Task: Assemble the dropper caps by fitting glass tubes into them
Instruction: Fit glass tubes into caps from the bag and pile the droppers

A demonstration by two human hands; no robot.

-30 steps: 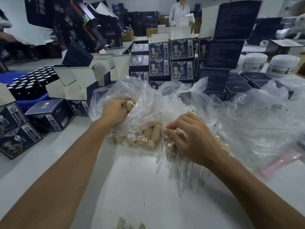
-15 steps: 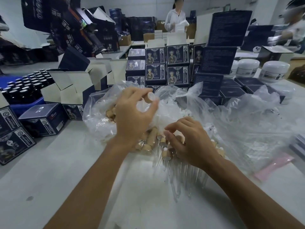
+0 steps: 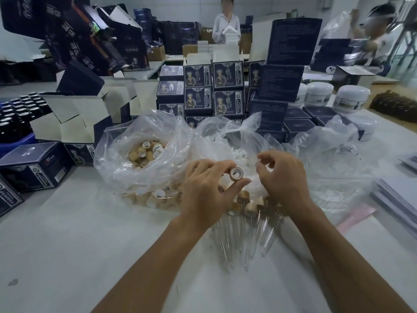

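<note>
Left hand (image 3: 204, 188) pinches a tan wooden ring-shaped dropper cap (image 3: 237, 173) above the clear glass tubes (image 3: 244, 236) on the white worktop (image 3: 67, 233); right hand (image 3: 283, 177) hovers alongside, fingers curled, holding nothing visible

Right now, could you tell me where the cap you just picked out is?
The cap sits mid-frame in the head view, pinched by the left hand, just right of the bag of caps and above the finished droppers.
</note>
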